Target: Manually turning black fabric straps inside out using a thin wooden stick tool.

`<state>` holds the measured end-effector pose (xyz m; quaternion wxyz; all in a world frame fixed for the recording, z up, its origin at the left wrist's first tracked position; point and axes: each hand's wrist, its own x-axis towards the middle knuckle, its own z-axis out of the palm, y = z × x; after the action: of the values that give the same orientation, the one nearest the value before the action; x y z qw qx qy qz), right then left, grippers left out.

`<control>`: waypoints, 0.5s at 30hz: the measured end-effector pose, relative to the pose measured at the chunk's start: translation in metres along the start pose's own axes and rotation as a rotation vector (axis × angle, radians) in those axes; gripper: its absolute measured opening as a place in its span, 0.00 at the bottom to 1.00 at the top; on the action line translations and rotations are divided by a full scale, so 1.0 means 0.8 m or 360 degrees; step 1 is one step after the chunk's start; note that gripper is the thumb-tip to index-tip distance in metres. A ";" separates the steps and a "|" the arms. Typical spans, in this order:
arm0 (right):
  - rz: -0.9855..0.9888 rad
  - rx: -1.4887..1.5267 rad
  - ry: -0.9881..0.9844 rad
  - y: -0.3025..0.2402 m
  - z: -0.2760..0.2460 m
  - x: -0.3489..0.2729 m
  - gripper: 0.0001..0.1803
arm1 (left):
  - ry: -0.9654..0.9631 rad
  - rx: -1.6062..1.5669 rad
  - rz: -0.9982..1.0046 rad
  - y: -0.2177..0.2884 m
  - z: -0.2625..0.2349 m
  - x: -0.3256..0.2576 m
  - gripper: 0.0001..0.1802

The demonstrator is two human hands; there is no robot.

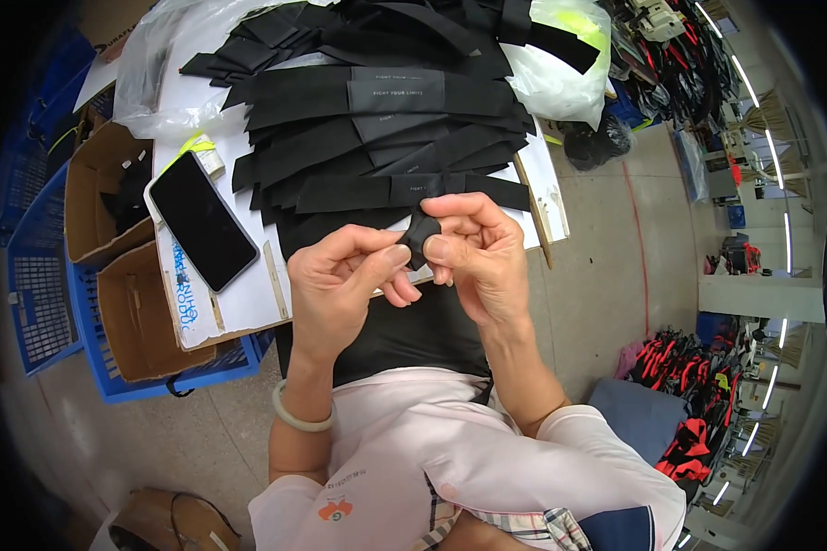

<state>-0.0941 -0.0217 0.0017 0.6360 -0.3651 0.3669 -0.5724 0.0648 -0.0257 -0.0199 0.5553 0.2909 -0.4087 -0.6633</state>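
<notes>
My left hand (340, 275) and my right hand (478, 253) meet over my lap, both pinching a small folded piece of black fabric (420, 231) between thumbs and fingers. Just beyond it, a heap of long black fabric strips (377, 110) with grey labels is fanned out on a white board (239, 294). A black smartphone (202, 220) lies face up on the board's left part, left of my left hand. A pale bangle sits on my left wrist.
Open cardboard boxes (110, 248) rest in blue plastic crates (37, 275) at the left. Clear and white plastic bags (551, 64) lie at the back of the board. Red and black garments (698, 404) are piled on the floor at the right.
</notes>
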 end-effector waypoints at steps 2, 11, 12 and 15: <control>-0.0023 0.0006 0.0122 0.001 0.006 0.001 0.16 | 0.0168 0.0219 0.0078 0.001 0.015 -0.001 0.05; -0.0055 0.0363 0.0043 0.011 -0.002 0.007 0.08 | 0.0477 0.0793 0.0435 -0.012 0.021 0.007 0.12; -0.0063 0.0363 0.0048 0.008 -0.003 0.008 0.08 | 0.0295 0.0598 0.0235 -0.008 0.021 0.010 0.13; 0.0130 0.0149 -0.0033 -0.004 -0.014 0.005 0.09 | 0.0030 0.0428 -0.0003 -0.007 0.017 0.015 0.16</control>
<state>-0.1048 -0.0265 -0.0008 0.6790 -0.3256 0.3477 -0.5586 0.0482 -0.0342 -0.0177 0.5145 0.3693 -0.4884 -0.6004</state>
